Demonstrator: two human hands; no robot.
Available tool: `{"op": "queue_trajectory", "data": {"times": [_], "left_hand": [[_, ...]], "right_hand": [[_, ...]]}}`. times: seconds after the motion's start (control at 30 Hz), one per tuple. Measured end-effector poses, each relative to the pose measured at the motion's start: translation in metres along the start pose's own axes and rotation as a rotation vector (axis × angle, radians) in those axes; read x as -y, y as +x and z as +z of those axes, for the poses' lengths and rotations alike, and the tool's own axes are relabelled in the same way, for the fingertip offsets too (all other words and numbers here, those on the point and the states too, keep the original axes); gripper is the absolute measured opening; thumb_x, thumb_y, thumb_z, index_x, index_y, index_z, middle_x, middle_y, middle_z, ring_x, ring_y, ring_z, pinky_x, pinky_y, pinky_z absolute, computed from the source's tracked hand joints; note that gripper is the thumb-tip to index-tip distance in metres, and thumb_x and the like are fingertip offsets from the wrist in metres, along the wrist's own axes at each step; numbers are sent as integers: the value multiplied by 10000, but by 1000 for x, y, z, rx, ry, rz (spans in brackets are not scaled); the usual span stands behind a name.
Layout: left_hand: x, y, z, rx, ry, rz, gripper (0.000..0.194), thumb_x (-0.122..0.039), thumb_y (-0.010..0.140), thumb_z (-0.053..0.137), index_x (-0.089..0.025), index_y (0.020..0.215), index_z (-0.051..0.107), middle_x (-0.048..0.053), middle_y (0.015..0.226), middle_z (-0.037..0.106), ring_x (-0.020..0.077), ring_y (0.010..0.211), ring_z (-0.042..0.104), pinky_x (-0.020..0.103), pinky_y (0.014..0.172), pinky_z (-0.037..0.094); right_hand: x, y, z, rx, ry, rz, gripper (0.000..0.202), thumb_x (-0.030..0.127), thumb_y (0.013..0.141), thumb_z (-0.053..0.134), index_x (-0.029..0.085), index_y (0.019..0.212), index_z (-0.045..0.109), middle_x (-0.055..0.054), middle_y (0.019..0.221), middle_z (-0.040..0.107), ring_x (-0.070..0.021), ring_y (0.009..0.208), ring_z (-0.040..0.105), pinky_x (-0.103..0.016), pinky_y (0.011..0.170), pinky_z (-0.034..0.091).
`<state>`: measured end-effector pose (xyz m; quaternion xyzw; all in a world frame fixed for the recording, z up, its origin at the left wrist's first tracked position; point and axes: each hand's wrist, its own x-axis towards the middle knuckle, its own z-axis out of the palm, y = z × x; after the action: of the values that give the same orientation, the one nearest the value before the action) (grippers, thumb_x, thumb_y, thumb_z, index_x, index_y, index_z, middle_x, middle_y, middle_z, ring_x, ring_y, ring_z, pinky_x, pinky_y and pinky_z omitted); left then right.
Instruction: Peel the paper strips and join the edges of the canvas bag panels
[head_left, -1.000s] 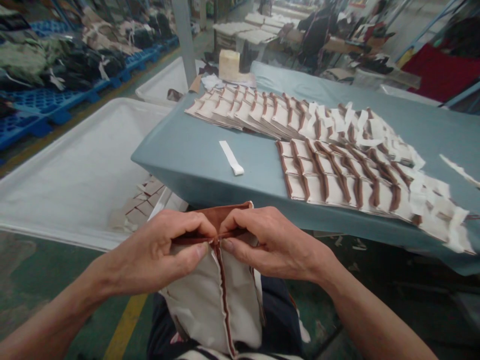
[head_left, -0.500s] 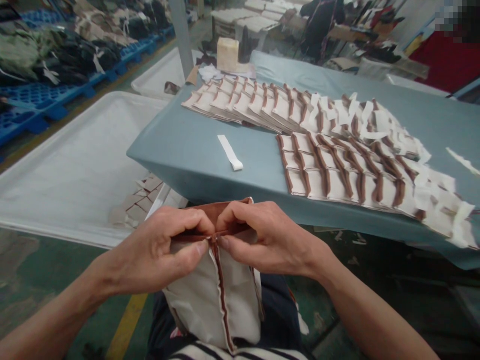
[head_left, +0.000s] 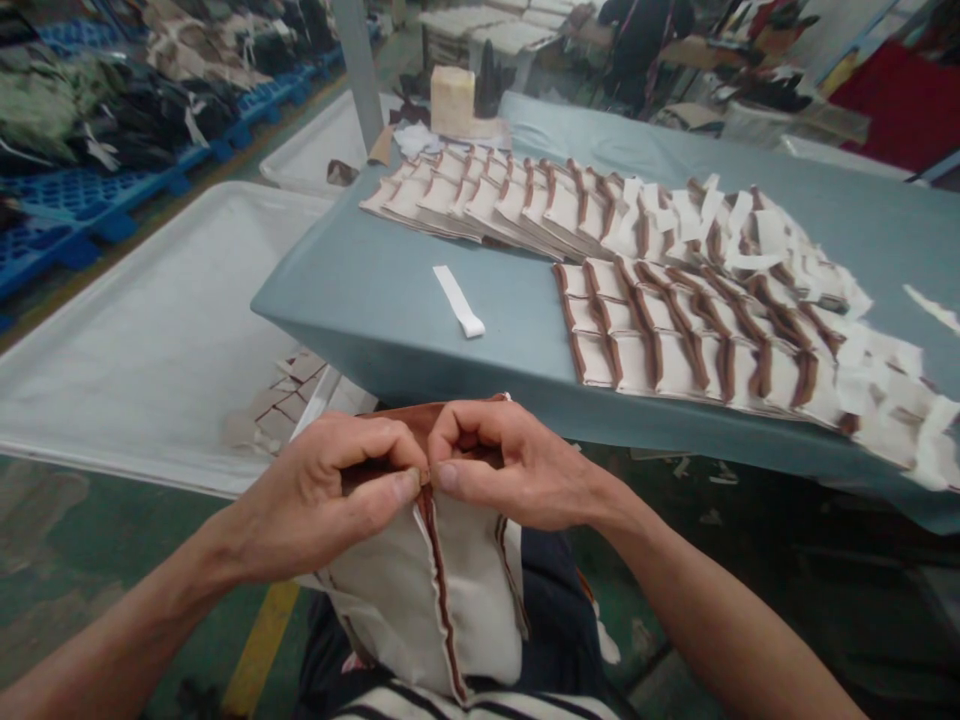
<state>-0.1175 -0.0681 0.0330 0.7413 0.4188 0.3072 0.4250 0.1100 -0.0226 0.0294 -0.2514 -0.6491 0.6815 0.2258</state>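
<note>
Hands, left hand (head_left: pixel 330 500) and right hand (head_left: pixel 510 465), pinch fabric piece (head_left: pixel 435 590) in tight grip.

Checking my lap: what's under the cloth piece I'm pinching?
Under the cloth piece, dark trousers and a striped hem show. Whatever lies directly beneath its middle is covered.

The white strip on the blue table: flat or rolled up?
Flat. The white strip lies stretched along the blue table, apart from both hands.
</note>
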Motion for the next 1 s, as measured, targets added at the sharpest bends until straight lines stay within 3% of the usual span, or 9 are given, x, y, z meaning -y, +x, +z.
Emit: {"op": "queue_trajectory", "data": {"times": [0.17, 0.3, 0.4, 0.53, 0.67, 0.8, 0.9, 1.0], "left_hand": [[3, -2, 1, 8, -3, -49, 288, -269, 1016, 581, -184, 766, 696, -42, 725, 667, 121, 642, 602, 195, 602, 450], [6, -6, -1, 23, 23, -17, 293, -269, 1089, 552, -198, 847, 701, -40, 804, 711, 132, 724, 660, 202, 686, 488], [6, -8, -3, 32, 75, 52, 241, -215, 1105, 559, -217, 927, 723, -44, 856, 738, 130, 769, 674, 203, 741, 496], [5, -10, -4, 17, 171, 107, 219, -186, 1101, 585, -231, 952, 739, -22, 893, 754, 162, 866, 677, 233, 831, 496], [2, -10, -2, -9, 203, 110, 247, -209, 1104, 589, -227, 886, 704, -23, 852, 727, 168, 831, 651, 253, 808, 484], [0, -9, 2, -32, 200, 88, 267, -233, 1108, 592, -218, 859, 687, -43, 817, 710, 146, 785, 644, 240, 769, 472], [-2, -8, 4, -30, 147, 58, 296, -265, 1107, 594, -212, 827, 672, -48, 788, 695, 138, 736, 636, 234, 721, 473], [-2, -9, 7, -2, 41, -28, 340, -319, 1125, 554, -204, 828, 672, -36, 779, 683, 145, 704, 636, 232, 667, 476]], "right_hand": [[3, -6, -4, -64, -227, -132, 120, 252, 956, 664, 206, 862, 604, 66, 714, 594, -94, 623, 505, -211, 605, 417], [9, -14, -8, -111, -548, -306, 31, 194, 1039, 658, 206, 1012, 668, -6, 916, 777, -126, 778, 674, -230, 726, 503], [10, -19, -8, -124, -776, -446, 132, 138, 1093, 611, 197, 1023, 705, -49, 982, 823, -148, 866, 725, -260, 824, 544], [9, -25, -5, -130, -993, -507, 215, 170, 1167, 557, 187, 1026, 718, -72, 993, 851, -165, 902, 758, -295, 904, 583], [12, -29, -2, -98, -1187, -520, 316, 117, 1179, 486, 169, 985, 731, -87, 1006, 866, -175, 928, 779, -299, 868, 586], [18, -29, 0, -80, -1330, -526, 277, 84, 1136, 531, 163, 970, 738, -65, 943, 861, -183, 862, 769, -316, 758, 548], [19, -26, 3, -144, -1381, -548, 300, 70, 1090, 540, 194, 882, 717, -24, 797, 827, -163, 701, 705, -325, 616, 455], [15, -21, 5, -243, -1274, -544, 292, 89, 1027, 535, 204, 815, 699, -11, 693, 780, -152, 622, 667, -312, 575, 392]]}}
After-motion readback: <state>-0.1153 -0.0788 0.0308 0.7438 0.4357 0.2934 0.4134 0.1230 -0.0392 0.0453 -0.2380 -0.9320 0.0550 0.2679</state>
